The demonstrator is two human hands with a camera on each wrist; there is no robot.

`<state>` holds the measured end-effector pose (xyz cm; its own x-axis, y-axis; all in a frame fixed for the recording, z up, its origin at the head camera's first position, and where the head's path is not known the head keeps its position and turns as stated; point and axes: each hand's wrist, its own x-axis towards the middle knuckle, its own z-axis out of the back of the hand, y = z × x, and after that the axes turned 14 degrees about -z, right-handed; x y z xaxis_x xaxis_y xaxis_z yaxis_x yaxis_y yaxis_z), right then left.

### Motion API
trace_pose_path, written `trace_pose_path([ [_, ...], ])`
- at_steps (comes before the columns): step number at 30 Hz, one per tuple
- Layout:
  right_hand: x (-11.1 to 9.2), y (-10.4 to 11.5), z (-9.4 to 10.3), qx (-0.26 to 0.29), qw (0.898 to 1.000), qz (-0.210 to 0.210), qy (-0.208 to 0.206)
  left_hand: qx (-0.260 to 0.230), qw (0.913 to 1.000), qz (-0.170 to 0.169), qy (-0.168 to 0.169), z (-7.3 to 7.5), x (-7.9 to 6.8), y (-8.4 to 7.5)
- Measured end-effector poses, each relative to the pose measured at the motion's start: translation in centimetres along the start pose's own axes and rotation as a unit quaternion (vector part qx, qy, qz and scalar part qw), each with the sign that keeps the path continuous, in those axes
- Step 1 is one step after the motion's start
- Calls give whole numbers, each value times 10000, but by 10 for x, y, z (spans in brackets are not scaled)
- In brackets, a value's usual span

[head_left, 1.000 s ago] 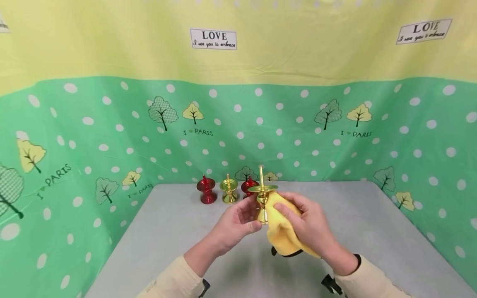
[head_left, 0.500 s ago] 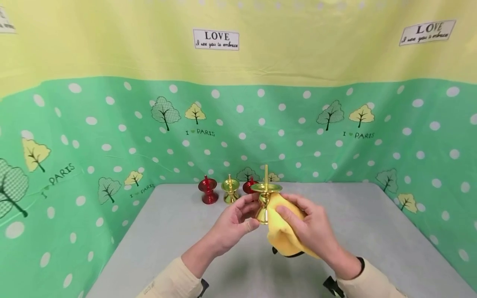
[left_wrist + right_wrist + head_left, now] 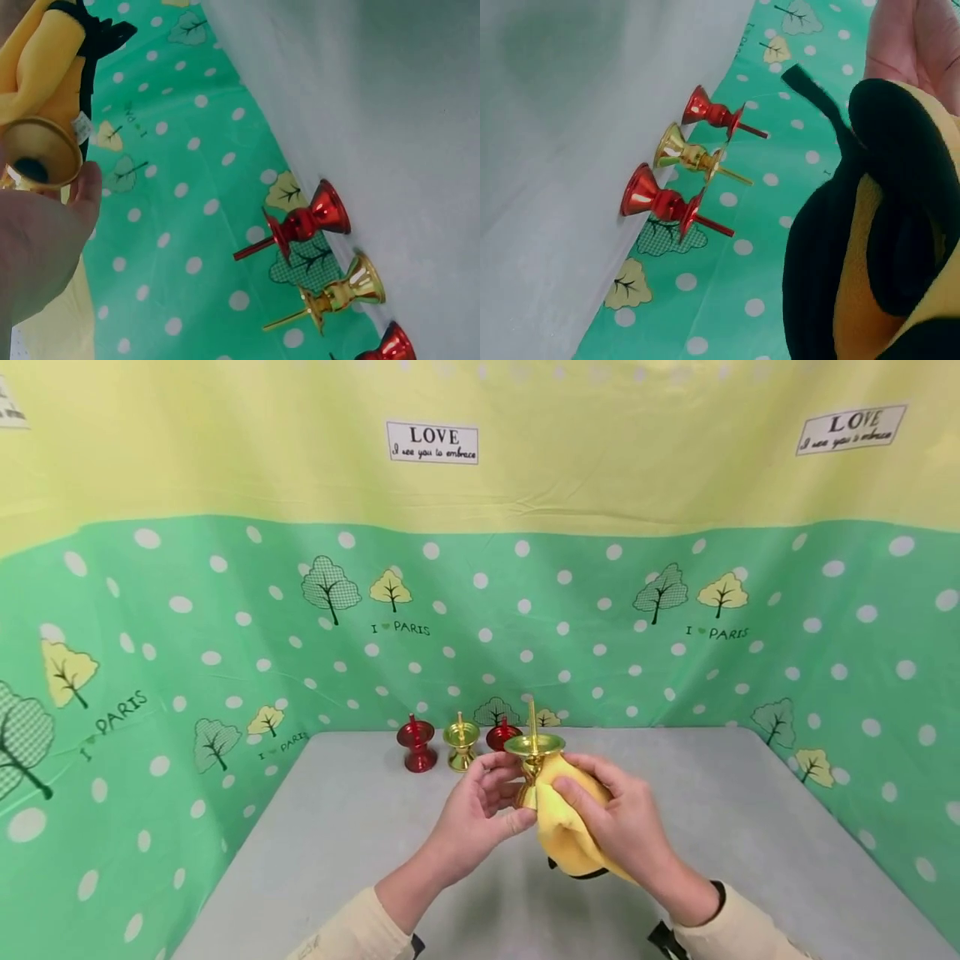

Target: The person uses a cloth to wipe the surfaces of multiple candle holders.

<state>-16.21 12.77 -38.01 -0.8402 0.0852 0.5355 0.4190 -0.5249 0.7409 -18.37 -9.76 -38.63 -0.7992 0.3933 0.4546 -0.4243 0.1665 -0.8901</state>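
Observation:
A shiny gold candlestick point(image 3: 534, 745) with a wide dish and an upright spike is held up above the table. My left hand point(image 3: 474, 814) grips it low down, thumb at the foot and fingers behind the stem. The hollow underside of its base point(image 3: 45, 142) faces the left wrist camera. My right hand point(image 3: 628, 818) pinches a bunched yellow cloth point(image 3: 564, 822) with a black edge and presses it to the candlestick's right side. Folds of the cloth point(image 3: 817, 277) hide most of the right fingers in the right wrist view.
Behind the hands, near the table's back edge, stand a red candlestick point(image 3: 417, 745), a smaller-looking gold one point(image 3: 461, 745) and another red one point(image 3: 502, 735), partly covered by the held piece. A grey table point(image 3: 330, 827) meets a green dotted curtain point(image 3: 450, 643).
The held candlestick turns and tilts slightly, its dish now a little lower. My left thumb has shifted right along its foot. The cloth stays against its side.

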Motion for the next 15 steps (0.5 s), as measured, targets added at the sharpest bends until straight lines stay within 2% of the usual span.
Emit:
trace_pose_path([
  [2,-1,-6,0,-264,9980,539,-171,-339,9993,161,24,1,0,-1],
  [4,-1,-12,-1,-627,9906,1150,-394,-533,9982,276,39,2,1,-1],
  [8,-2,-22,-5,-1166,9649,2227,-756,-489,9979,420,-61,1,2,0],
  [11,-4,-26,-8,-1284,9554,2543,-783,-336,9981,499,-145,2,1,2],
  [15,-6,-28,-9,-1340,9565,2496,-691,-339,9980,517,-139,4,0,4],
])
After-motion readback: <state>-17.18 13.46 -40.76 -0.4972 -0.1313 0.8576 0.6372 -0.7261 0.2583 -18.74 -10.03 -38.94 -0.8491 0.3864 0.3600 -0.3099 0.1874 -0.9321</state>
